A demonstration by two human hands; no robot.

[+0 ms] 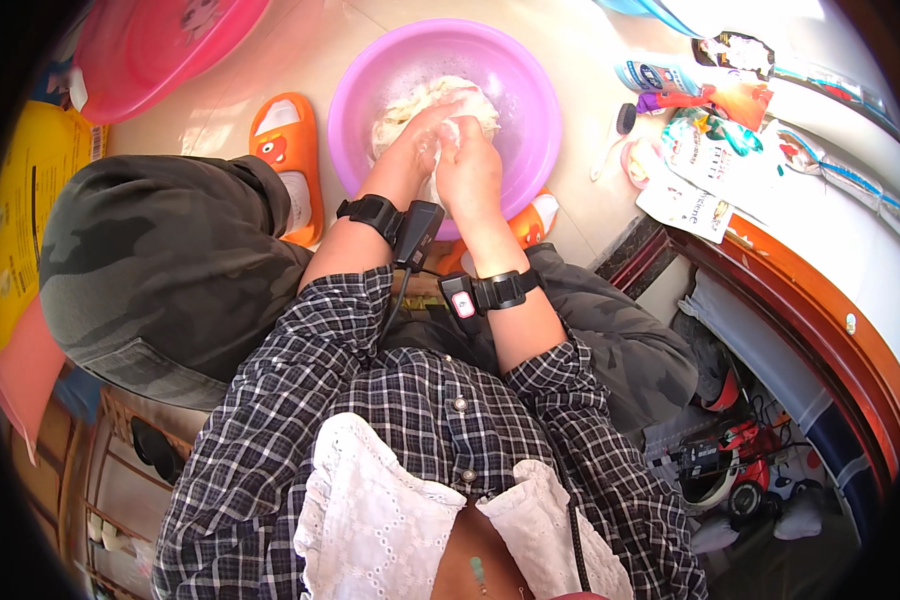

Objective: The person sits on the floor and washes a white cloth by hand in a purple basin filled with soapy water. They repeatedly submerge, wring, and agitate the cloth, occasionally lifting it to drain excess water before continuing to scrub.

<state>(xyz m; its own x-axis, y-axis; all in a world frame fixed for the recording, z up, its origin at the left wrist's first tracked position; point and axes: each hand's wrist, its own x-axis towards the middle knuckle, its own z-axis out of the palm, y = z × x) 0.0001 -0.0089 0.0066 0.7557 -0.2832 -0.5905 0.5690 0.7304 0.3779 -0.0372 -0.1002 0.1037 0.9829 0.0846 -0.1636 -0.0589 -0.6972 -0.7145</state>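
Observation:
A purple plastic basin [534,161] stands on the tiled floor between my feet. Inside it lies a bunched, wet, whitish cloth [391,129], with a little foam on the basin's inner wall. My left hand [418,142] and my right hand [468,166] are pressed together over the basin, both gripping the cloth. Some of it pokes out between the thumbs and hangs below the hands. Wet suds show on the fingers, and several fingertips are hidden in the folds.
Orange slippers [311,150] are on my feet, either side of the basin. A pink-red tub [157,60] is at upper left. At right lie a scrubbing brush [625,118], a bottle [649,75] and several printed packets [709,150], near a brown wooden door frame [817,300].

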